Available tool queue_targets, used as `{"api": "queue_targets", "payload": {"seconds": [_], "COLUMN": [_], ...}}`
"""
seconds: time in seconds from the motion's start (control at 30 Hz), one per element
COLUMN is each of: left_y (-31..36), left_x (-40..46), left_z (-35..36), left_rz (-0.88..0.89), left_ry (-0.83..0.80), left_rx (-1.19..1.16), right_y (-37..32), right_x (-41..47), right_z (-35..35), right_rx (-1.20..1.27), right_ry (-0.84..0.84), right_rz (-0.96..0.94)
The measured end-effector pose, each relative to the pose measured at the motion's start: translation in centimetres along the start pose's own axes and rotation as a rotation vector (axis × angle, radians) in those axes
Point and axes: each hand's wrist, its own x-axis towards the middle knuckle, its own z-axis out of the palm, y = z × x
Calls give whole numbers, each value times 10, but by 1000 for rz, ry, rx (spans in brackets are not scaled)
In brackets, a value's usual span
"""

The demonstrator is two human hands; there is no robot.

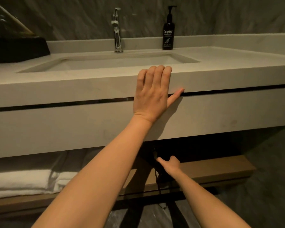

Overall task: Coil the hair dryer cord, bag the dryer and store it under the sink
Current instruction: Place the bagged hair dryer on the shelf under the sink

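Stowing step. Left hand [152,94]: flat, fingers hooked over tabletop [89,83] edge, bracing. Right hand [169,165]: at 6 o'clock below, gripping dark bagged dryer [161,177] on wooden shelf [212,168]. Advice: push it fully back, tucking dangling drawstring [159,191]; towels [23,183] lie at 9 o'clock.

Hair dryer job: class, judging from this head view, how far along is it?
Nearly done. The dark bag already sits on the wooden shelf under the sink, so coiling and bagging look finished. The right hand grips the bag; the left hand rests on the counter edge. Left: let go.
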Motion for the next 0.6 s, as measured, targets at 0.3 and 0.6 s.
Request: {"api": "queue_targets", "payload": {"seconds": [0.3,0.6], "left_y": [1,0], "left_x": [0,-1], "left_z": [-1,-2], "left_rz": [-6,-8], "left_ry": [10,9], "left_rx": [-2,3], "right_y": [34,54], "right_x": [-5,7], "right_z": [9,25], "right_rx": [-171,-332], "right_ry": [99,248], "right_rz": [-163,-324]}}
